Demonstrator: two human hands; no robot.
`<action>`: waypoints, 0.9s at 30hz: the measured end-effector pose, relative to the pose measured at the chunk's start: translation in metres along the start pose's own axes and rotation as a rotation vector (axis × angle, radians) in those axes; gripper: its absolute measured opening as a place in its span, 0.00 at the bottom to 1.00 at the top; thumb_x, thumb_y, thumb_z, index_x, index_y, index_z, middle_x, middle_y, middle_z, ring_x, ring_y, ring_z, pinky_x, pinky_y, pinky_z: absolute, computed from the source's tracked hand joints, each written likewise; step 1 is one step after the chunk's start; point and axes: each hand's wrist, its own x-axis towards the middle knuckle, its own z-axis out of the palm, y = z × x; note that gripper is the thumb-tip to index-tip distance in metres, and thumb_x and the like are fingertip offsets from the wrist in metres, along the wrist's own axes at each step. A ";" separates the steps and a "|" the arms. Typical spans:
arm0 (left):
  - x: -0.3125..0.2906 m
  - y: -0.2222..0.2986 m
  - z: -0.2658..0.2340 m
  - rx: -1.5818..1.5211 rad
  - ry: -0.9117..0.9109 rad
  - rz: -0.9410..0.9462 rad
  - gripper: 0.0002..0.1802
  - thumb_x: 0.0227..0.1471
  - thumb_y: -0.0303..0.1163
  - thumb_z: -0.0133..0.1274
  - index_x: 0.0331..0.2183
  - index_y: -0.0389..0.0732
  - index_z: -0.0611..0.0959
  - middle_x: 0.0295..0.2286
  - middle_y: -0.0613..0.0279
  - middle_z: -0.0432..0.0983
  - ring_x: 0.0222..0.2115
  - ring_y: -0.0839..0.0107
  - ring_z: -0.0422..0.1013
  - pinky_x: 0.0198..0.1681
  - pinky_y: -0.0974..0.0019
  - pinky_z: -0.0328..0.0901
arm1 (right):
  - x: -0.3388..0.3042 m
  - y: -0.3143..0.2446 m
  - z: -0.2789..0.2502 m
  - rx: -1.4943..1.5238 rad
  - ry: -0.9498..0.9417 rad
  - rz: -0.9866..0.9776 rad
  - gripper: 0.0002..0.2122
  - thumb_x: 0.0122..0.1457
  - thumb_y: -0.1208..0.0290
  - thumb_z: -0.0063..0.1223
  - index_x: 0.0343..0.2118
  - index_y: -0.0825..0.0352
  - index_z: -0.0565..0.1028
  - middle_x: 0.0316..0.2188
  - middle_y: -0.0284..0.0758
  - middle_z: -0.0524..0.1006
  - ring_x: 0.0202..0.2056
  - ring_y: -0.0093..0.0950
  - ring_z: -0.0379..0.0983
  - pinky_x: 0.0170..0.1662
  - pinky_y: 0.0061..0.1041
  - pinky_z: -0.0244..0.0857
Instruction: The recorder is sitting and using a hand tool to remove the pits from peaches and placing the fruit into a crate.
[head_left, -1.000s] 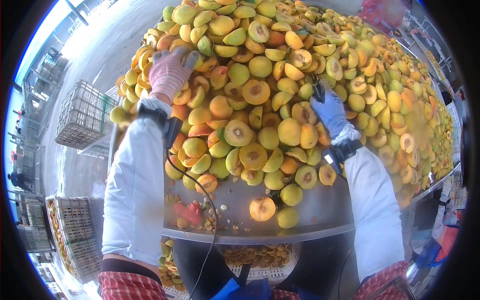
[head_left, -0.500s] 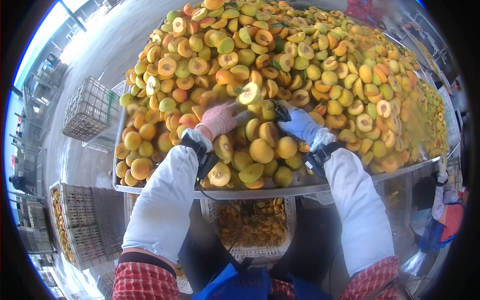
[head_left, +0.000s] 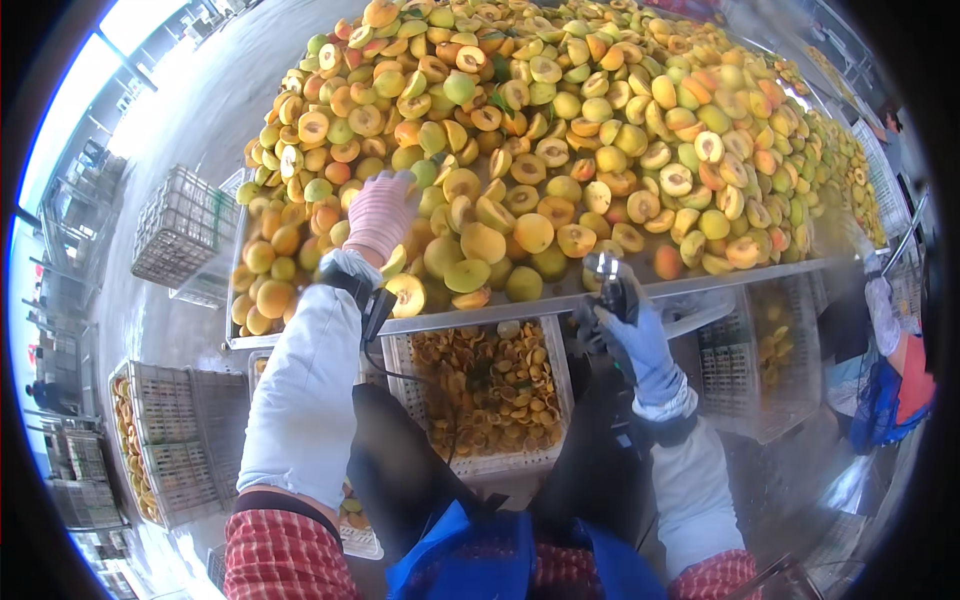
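A big heap of yellow-orange peaches (head_left: 560,130), whole and halved, covers a metal table (head_left: 700,285). My left hand (head_left: 378,215), in a pink glove, lies palm down on the fruit near the heap's front left, fingers spread over the peaches. My right hand (head_left: 635,340), in a blue glove, hovers just off the table's front edge. It grips a small dark metal tool (head_left: 607,275) that points up toward the fruit. Below the edge, between my arms, a white plastic crate (head_left: 480,395) holds several cut fruit pieces.
Empty wire crates (head_left: 180,225) stand on the floor to the left. More crates with fruit (head_left: 150,440) sit at the lower left. Another crate (head_left: 760,350) stands under the table on the right. A co-worker's arm and blue apron (head_left: 890,380) show at the right edge.
My right hand has drawn back from the pile to the table's front edge with the tool. My left hand shifted left and up across the fruit.
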 end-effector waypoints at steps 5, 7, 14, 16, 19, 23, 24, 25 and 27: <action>-0.089 0.067 -0.043 -1.096 -0.159 -0.094 0.16 0.55 0.42 0.52 0.32 0.38 0.80 0.26 0.61 0.76 0.30 0.72 0.71 0.36 0.67 0.64 | -0.086 0.013 0.034 0.427 0.046 0.135 0.18 0.62 0.67 0.48 0.53 0.67 0.63 0.26 0.30 0.71 0.19 0.19 0.69 0.19 0.16 0.61; -0.144 0.098 -0.052 -1.429 -0.305 -0.170 0.18 0.57 0.43 0.50 0.33 0.36 0.80 0.27 0.67 0.73 0.30 0.80 0.66 0.36 0.72 0.62 | -0.105 0.009 0.047 0.520 -0.186 0.229 0.15 0.61 0.69 0.51 0.48 0.66 0.64 0.26 0.30 0.71 0.18 0.18 0.67 0.19 0.17 0.60; -0.241 0.142 -0.067 -1.655 -0.320 -0.426 0.19 0.59 0.44 0.48 0.40 0.36 0.78 0.32 0.65 0.74 0.35 0.79 0.67 0.40 0.75 0.63 | -0.133 0.031 0.094 0.616 0.075 0.338 0.13 0.56 0.76 0.55 0.42 0.64 0.66 0.25 0.27 0.71 0.19 0.14 0.66 0.20 0.14 0.60; -0.256 0.153 -0.071 -1.824 -0.184 -0.547 0.20 0.59 0.43 0.48 0.44 0.37 0.76 0.35 0.64 0.73 0.37 0.78 0.67 0.42 0.74 0.63 | -0.134 0.029 0.091 0.630 0.059 0.381 0.12 0.55 0.77 0.56 0.41 0.65 0.67 0.27 0.28 0.72 0.22 0.13 0.66 0.23 0.13 0.62; -0.278 0.149 -0.056 -1.570 -0.138 -0.571 0.25 0.59 0.51 0.45 0.46 0.38 0.75 0.38 0.61 0.73 0.38 0.73 0.70 0.43 0.69 0.65 | -0.147 0.050 0.101 0.570 0.033 0.315 0.09 0.56 0.75 0.56 0.39 0.65 0.69 0.27 0.27 0.72 0.23 0.12 0.67 0.24 0.12 0.61; -0.294 0.137 -0.052 -1.600 -0.060 -0.591 0.22 0.62 0.47 0.42 0.44 0.38 0.76 0.35 0.60 0.73 0.37 0.75 0.68 0.44 0.71 0.63 | -0.165 0.053 0.093 -0.396 -0.124 -0.124 0.12 0.57 0.65 0.56 0.38 0.66 0.69 0.24 0.37 0.75 0.25 0.32 0.74 0.26 0.25 0.64; -0.297 0.139 -0.051 -1.573 -0.067 -0.558 0.22 0.62 0.47 0.40 0.43 0.38 0.76 0.34 0.60 0.74 0.36 0.75 0.69 0.43 0.70 0.64 | -0.171 0.058 0.098 -0.363 -0.130 -0.137 0.15 0.57 0.63 0.56 0.39 0.69 0.69 0.24 0.43 0.75 0.26 0.41 0.74 0.27 0.32 0.65; -0.300 0.140 -0.051 -1.546 -0.075 -0.525 0.23 0.62 0.48 0.39 0.43 0.38 0.76 0.34 0.59 0.74 0.36 0.74 0.69 0.43 0.69 0.64 | -0.174 0.059 0.100 -0.364 -0.132 -0.130 0.15 0.57 0.63 0.56 0.39 0.69 0.69 0.24 0.43 0.75 0.26 0.41 0.74 0.27 0.32 0.65; -0.303 0.145 -0.050 -1.485 -0.032 -0.502 0.24 0.63 0.48 0.37 0.43 0.37 0.76 0.34 0.59 0.74 0.35 0.73 0.69 0.43 0.69 0.64 | -0.178 0.060 0.101 -0.439 -0.077 -0.117 0.15 0.57 0.64 0.55 0.39 0.71 0.69 0.24 0.42 0.75 0.26 0.41 0.74 0.27 0.33 0.65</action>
